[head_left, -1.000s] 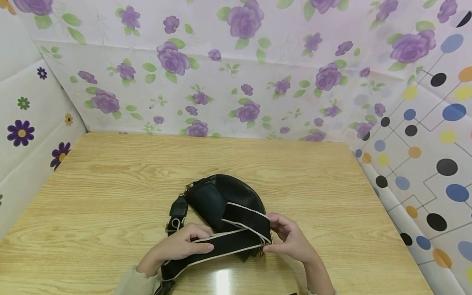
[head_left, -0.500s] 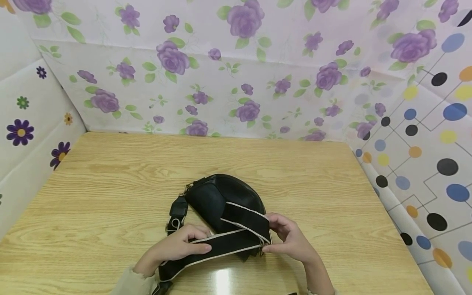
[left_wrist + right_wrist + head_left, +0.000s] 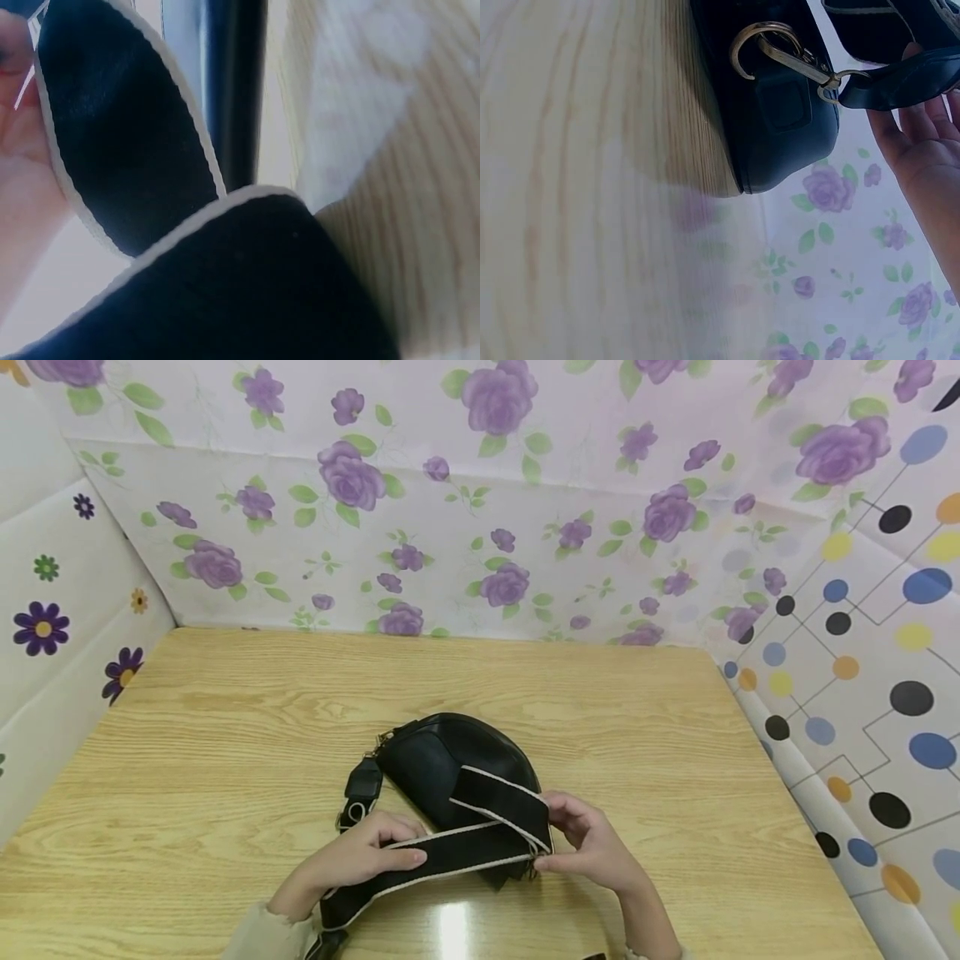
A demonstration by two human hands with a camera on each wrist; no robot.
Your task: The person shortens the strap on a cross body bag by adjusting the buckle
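Head view: black bag point(image 3: 438, 760) lay lower centre; left hand point(image 3: 367, 853) pinched white-edged strap point(image 3: 472, 852), right hand point(image 3: 588, 843) held it farther right. Strap judged soft, light; bag smooth, perhaps slippery; strap surest hold.

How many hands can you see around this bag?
2. The left hand grips the strap in front of the bag; the right hand holds the strap beside the bag's right end.
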